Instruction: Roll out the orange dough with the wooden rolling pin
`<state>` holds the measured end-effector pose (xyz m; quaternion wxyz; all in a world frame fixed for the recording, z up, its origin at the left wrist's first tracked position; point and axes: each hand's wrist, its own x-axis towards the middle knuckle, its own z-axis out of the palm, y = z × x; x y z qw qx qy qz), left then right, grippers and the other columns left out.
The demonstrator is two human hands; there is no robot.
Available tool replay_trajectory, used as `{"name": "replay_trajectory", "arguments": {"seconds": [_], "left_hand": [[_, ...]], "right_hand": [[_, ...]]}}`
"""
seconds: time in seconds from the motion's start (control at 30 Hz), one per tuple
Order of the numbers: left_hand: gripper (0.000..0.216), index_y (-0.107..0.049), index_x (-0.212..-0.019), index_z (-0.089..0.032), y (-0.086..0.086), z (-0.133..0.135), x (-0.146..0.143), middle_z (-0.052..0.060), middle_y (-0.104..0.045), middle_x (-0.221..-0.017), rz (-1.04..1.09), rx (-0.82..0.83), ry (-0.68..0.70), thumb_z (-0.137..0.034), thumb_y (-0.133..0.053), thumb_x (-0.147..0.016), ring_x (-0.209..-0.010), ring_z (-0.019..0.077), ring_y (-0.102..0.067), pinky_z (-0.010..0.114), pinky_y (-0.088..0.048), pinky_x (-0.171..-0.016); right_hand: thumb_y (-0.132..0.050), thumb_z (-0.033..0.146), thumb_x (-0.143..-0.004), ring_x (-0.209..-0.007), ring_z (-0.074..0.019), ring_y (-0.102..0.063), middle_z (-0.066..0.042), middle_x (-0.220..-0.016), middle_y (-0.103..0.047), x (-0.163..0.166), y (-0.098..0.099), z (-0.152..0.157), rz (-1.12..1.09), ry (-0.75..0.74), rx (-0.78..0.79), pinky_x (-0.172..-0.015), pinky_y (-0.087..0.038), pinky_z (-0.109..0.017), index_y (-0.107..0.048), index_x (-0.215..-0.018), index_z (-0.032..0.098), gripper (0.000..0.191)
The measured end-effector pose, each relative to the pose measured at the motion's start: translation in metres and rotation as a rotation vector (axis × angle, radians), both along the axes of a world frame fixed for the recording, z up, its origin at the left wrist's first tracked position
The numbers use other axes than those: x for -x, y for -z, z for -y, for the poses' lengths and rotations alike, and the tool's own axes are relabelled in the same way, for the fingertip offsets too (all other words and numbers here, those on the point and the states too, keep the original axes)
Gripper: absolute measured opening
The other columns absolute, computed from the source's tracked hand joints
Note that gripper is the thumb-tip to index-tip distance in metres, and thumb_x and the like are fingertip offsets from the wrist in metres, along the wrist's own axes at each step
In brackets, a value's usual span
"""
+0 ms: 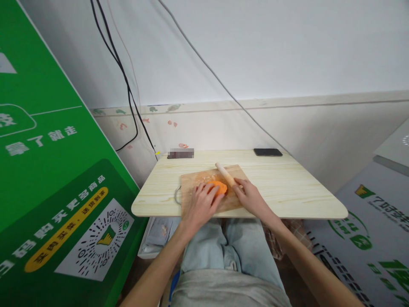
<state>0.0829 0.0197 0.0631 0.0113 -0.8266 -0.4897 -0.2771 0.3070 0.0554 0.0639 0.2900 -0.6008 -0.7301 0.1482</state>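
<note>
A lump of orange dough [220,186] lies on a wooden cutting board [235,204] with a metal handle at its left side. My left hand [203,200] rests on the dough, its fingers curved over the left part and the thumb along the near side. In my right hand [251,196] is the near end of a wooden rolling pin [225,173], which slants away to the upper left over the board, just right of the dough. Whitish and orange smears mark the board around the dough.
The board sits on a pale wood-grain table [297,196]. At the back edge lie a black phone [267,152] on the right and a blurred dark flat object [180,153] on the left. A green printed panel [73,179] stands at the left; cables [211,72] hang along the wall.
</note>
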Motion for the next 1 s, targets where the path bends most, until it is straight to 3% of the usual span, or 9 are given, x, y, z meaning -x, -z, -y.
{"name": "replay_trajectory", "arguments": {"seconds": [0.27, 0.43, 0.6, 0.83, 1.0], "left_hand": [[0.035, -0.07, -0.14, -0.028, -0.004, 0.005, 0.001, 0.009, -0.069, -0.144, -0.11, -0.014, 0.019, -0.041, -0.052, -0.113, -0.129, 0.0332, -0.058, 0.052, -0.048, -0.107], [0.037, -0.069, -0.142, -0.033, -0.008, 0.006, 0.0, 0.01, -0.065, -0.144, -0.183, -0.01, 0.024, -0.047, -0.059, -0.11, -0.13, 0.0355, -0.057, 0.055, -0.048, -0.107], [0.036, -0.071, -0.138, -0.031, -0.009, 0.005, -0.001, 0.011, -0.067, -0.141, -0.187, -0.003, 0.042, -0.048, -0.06, -0.109, -0.126, 0.0365, -0.058, 0.057, -0.049, -0.105], [0.028, -0.075, -0.129, -0.022, -0.004, 0.004, 0.001, 0.009, -0.074, -0.139, 0.016, -0.004, 0.06, -0.029, -0.063, -0.104, -0.129, 0.0332, -0.061, 0.053, -0.051, -0.109], [0.026, -0.077, -0.123, -0.02, -0.003, 0.003, 0.002, 0.009, -0.075, -0.138, 0.059, -0.003, 0.052, -0.026, -0.064, -0.102, -0.125, 0.0339, -0.062, 0.054, -0.051, -0.109]], "right_hand": [[-0.056, 0.032, -0.103, -0.119, -0.03, -0.073, -0.017, -0.134, -0.077, 0.0, -0.001, 0.0, -0.151, -0.016, -0.001, -0.101, -0.058, -0.041, -0.07, -0.143, 0.016, 0.045], [-0.056, 0.03, -0.105, -0.117, -0.0271, -0.072, -0.015, -0.128, -0.077, 0.008, -0.008, 0.015, -0.036, 0.048, 0.006, -0.102, -0.054, -0.035, -0.07, -0.142, 0.016, 0.042], [-0.052, 0.023, -0.106, -0.11, -0.0255, -0.072, -0.015, -0.12, -0.075, 0.026, -0.017, 0.031, 0.036, 0.107, 0.017, -0.097, -0.051, -0.031, -0.071, -0.137, 0.014, 0.037], [-0.049, 0.017, -0.107, -0.102, -0.0246, -0.069, -0.018, -0.126, -0.066, 0.061, -0.028, 0.046, 0.165, 0.112, 0.007, -0.091, -0.051, -0.033, -0.056, -0.155, 0.012, 0.049], [-0.047, 0.021, -0.11, -0.118, -0.0326, -0.064, -0.02, -0.122, -0.067, 0.074, -0.042, 0.055, 0.416, 0.171, 0.024, -0.093, -0.053, -0.038, -0.057, -0.156, 0.011, 0.049]]}}
